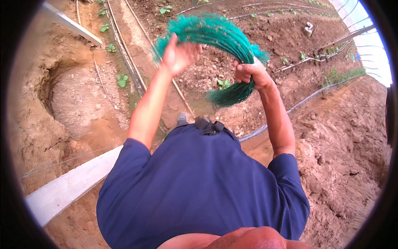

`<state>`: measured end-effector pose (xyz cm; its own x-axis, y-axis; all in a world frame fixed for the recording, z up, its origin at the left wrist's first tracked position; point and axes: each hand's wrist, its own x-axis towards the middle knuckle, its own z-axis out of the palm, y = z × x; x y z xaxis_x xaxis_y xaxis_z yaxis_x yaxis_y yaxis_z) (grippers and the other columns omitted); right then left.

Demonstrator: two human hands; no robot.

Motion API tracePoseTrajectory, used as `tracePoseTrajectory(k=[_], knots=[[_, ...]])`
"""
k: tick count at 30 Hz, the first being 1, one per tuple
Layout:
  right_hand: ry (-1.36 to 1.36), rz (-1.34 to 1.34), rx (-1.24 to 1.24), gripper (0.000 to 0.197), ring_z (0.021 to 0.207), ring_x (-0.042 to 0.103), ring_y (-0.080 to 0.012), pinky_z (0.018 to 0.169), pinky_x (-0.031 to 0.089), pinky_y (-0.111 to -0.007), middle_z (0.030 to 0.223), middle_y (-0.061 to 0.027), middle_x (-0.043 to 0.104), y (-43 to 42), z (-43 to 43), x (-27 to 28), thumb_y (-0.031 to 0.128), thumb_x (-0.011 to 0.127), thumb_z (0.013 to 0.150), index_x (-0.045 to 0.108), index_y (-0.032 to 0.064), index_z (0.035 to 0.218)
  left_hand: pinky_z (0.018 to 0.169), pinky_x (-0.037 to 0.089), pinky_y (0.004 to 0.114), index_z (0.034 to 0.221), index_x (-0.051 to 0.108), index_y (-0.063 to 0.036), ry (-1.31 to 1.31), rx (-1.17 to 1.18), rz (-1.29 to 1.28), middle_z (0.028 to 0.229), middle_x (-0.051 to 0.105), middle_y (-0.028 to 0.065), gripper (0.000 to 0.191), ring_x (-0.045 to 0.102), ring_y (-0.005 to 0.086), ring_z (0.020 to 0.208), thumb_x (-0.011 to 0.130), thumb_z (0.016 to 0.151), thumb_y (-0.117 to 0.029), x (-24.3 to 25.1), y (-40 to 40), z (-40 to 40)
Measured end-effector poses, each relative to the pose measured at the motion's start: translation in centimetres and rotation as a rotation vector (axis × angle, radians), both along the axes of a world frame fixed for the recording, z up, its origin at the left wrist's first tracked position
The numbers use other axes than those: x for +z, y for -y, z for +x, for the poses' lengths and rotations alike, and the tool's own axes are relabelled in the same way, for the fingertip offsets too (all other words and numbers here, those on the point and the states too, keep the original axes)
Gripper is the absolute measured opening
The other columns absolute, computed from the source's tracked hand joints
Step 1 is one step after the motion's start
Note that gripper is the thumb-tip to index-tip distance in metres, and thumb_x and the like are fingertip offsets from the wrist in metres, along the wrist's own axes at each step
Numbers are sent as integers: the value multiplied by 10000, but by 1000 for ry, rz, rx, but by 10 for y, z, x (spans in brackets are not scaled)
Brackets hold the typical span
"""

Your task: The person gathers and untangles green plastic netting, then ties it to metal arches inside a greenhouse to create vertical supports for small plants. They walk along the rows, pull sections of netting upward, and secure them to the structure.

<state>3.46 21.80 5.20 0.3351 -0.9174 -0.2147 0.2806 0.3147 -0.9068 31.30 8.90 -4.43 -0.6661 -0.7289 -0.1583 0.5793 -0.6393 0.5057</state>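
Note:
A curved bundle of green plastic netting [214,31] arches in front of me, gathered into many strands. My right hand [253,73] is closed around it near its right bend, and a loose tail of the netting hangs below that fist and curls left. At the other end, my left hand [182,57] has its palm showing and its thumb raised, close under the frayed left part of the bundle. Its fingers are blurred and spread, with no grip on the strands; whether they touch the net is unclear.
Brown soil holds rows of small green seedlings [122,80] along thin drip lines [124,53]. A dug hollow [77,96] lies to the left, near a white concrete post [74,183]. A grey hose [253,133] runs on the right, before translucent sheeting [370,46].

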Motion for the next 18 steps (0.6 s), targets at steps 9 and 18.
tracePoseTrajectory(k=[9, 18], knots=[[-193, 137, 77, 251, 429, 420, -95, 479, 372, -272, 544, 13, 464, 19, 34, 1, 129, 696, 768, 617, 12, 976, 1160, 263, 466, 1458, 372, -109, 1147, 559, -1430, 1480, 386, 157, 944, 333, 329, 1395, 850, 660, -273, 45, -96, 5], [-371, 136, 248, 206, 437, 468, -86, 434, 362, -232, 586, -4, 544, -3, 39, 32, 123, 695, 757, 633, 8, 916, 950, 463, 434, 1312, 514, -161, 662, 120, -1607, 1055, 661, 121, 688, 634, 283, 1024, 767, 673, -129, 53, -32, -35]])
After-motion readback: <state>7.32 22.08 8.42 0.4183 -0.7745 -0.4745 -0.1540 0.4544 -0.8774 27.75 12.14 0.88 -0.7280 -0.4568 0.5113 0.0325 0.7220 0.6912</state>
